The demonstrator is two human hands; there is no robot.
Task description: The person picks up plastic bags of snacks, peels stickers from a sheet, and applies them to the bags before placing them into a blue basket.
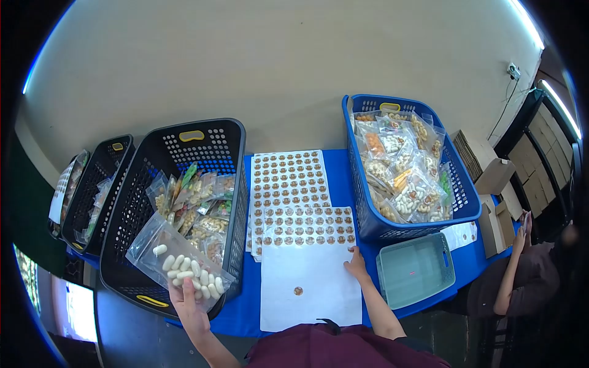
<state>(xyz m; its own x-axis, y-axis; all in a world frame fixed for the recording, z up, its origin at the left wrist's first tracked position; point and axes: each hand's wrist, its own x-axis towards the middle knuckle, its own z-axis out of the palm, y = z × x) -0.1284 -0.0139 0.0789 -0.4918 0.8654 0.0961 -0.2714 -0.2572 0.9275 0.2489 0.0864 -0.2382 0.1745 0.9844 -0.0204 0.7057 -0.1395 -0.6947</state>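
Observation:
My left hand [189,306] grips the lower edge of a clear zip bag [144,236] with white oval pieces [184,268] inside. The bag is tilted over the front of the large black basket [116,245]. My right hand [357,267] is at the right edge of the top sticker sheet [310,276], just below its rows of stickers. At its fingertips shows a small brown round spot that looks like a sticker [351,249]. Lower on that sheet, one round brown sticker [298,291] sits alone on bare white backing.
More sticker sheets [288,178] lie behind on the blue tablecloth [337,178]. Filled bags are in the black basket and the blue basket [405,230]. A green tray [417,270] stands at right, near cardboard boxes [491,227] and another person [521,276]. Another black basket [80,208] stands left.

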